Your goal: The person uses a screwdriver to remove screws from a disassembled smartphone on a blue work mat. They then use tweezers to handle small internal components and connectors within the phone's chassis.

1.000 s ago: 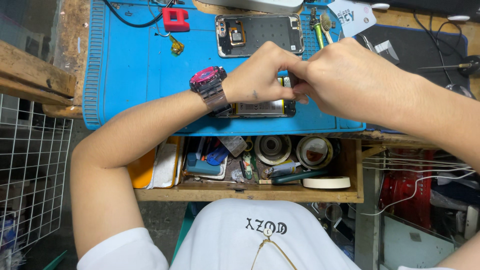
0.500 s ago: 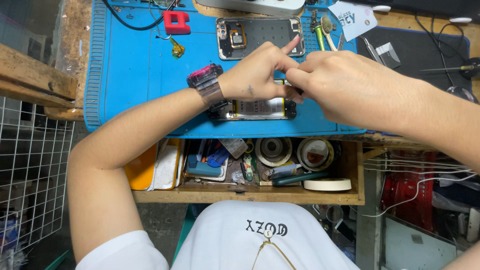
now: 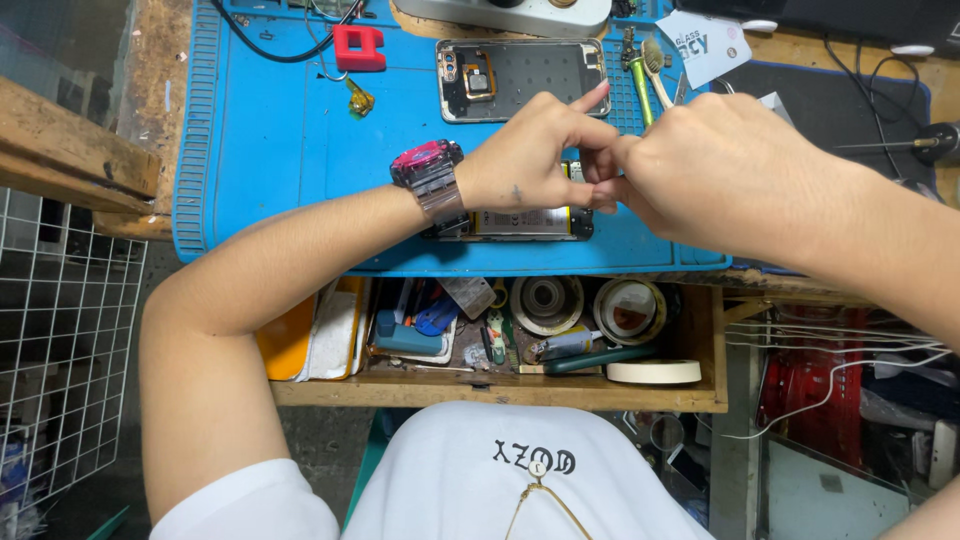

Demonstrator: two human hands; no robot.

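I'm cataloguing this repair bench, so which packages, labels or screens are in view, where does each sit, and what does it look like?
White paper packet with dark print: top edge of the blue work mat, right of centre, lying tilted.
Opened phone body with a silver frame: top centre of the mat, dark inside, no lit screen.
Second opened phone: under both hands, left hand and right hand, mostly hidden.

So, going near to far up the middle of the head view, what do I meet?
Open wooden drawer with tape rolls → front edge of the blue mat → opened phone under the left hand and right hand → phone back shell → grey device at the top edge.
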